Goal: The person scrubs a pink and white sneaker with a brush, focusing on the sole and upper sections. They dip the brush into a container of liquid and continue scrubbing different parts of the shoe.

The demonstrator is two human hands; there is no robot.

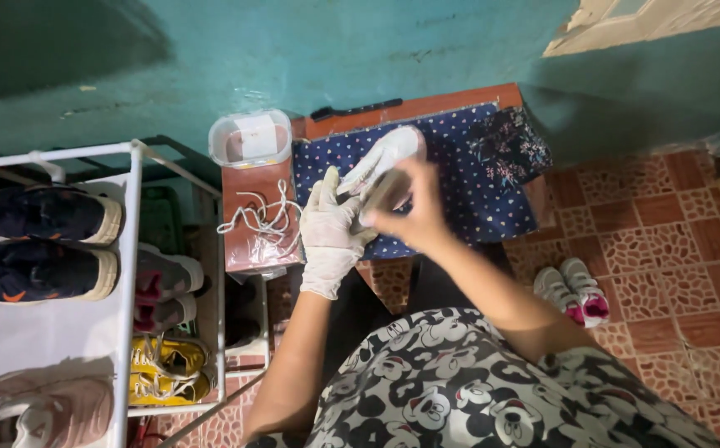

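Note:
My left hand [328, 234], in a white glove, grips a white shoe [383, 159] from its left side and holds it over a dark blue dotted cloth [468, 191] on a low table. My bare right hand [414, 211] is closed on something at the shoe's near side; what it holds is blurred and hidden by the fingers. White laces [262, 220] lie loose on the table's brown top, left of my gloved hand.
A clear plastic box [250, 138] stands at the table's back left. A white shoe rack [131, 274] with dark, grey, yellow and pink shoes fills the left. A small pair of white-and-pink shoes [574, 290] sits on the tiled floor at right. A teal wall is behind.

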